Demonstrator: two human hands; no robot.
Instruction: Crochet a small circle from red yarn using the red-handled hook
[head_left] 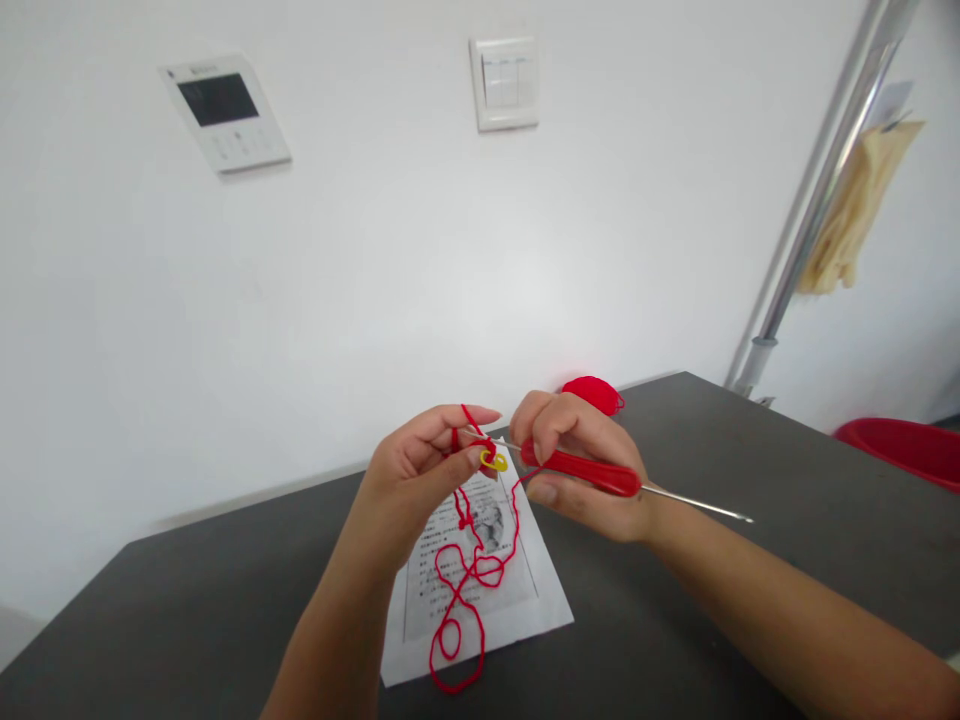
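My left hand pinches a small piece of red crochet work with a yellow stitch marker on it, and red yarn winds over its index finger. From the hand the yarn hangs down in loops onto a printed instruction sheet. My right hand is closed round a red-handled crochet hook. The hook's metal tip points left into the work, and a second metal end sticks out to the right. Both hands are raised above the dark table.
A red ball of yarn lies on the table behind my right hand, near the wall. A red basin sits at the far right. A metal pole with cloth on it stands at the table's right corner. The wall carries a switch plate and an intercom panel.
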